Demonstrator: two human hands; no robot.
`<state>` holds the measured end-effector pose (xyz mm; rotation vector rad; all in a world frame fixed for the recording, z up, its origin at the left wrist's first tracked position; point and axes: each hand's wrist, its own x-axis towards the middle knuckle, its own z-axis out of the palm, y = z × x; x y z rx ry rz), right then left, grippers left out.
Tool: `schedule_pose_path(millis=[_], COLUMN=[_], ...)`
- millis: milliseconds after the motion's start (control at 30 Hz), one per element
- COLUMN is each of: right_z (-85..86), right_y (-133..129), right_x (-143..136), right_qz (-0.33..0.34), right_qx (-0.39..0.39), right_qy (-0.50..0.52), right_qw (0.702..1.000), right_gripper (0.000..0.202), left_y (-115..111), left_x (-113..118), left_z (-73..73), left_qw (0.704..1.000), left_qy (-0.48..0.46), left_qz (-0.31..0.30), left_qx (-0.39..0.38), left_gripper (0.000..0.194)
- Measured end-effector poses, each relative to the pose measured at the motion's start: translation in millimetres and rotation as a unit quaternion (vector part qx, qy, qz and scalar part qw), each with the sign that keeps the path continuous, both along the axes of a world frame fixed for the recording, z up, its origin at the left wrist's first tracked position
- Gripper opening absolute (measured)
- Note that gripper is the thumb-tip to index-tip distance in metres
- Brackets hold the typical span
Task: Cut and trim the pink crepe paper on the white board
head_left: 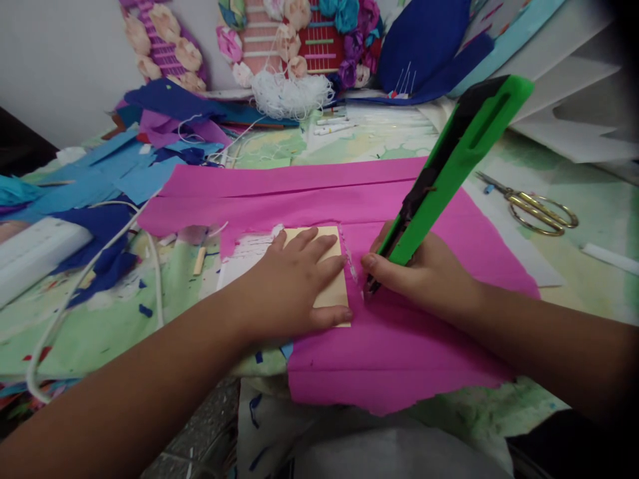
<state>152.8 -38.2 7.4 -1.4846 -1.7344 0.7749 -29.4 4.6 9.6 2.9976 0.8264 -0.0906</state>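
A large pink sheet (399, 346) lies on the table, with a pale yellow card (332, 299) on top of it. My left hand (299, 279) is spread flat over the card, fingers apart, pressing it down. A torn, ragged cut runs through the pink just right of the card. My right hand (409, 266) is wrapped round a green and black utility knife (449, 166), its tip down on the pink sheet near the end of that cut. White paper (237, 263) with ragged slits shows left of the card.
Gold-handled scissors (542, 209) lie at the right. A white power strip (40, 256) and its cable (107, 256) are on the left, beside blue paper scraps (130, 166). White thread (292, 93) and flower-decorated pieces (319, 40) stand at the back.
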Motion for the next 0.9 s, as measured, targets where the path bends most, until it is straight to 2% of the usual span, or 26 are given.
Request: schedule_pose_path(millis=[200,533,767,900], right_z=[-0.4,-0.7,-2.9,-2.9], right_y=[0.0,-2.2,-5.9,-5.3], right_x=[-1.1,-2.7,-2.9,-1.7], right_qz=[0.012,0.046,0.094,0.083], right_qx=[-0.001,0.056,0.081,0.061], right_qy=[-0.015,-0.065,-0.029,-0.016], right_qw=[1.0,0.995,0.992,0.994], right_gripper=[0.021,0.017,0.012,0.015], left_y=[0.0,0.6,1.2,0.0], left_x=[-0.2,0.8,-0.1,-0.2], left_z=[-0.3,0.8,0.4,-0.1], left_qw=[1.0,1.0,1.0,1.0], left_qy=[0.0,0.003,0.006,0.004], left_qz=[-0.001,0.001,0.001,0.003], left_qx=[0.001,-0.001,-0.012,-0.003], left_gripper=[0.065,0.065,0.064,0.064])
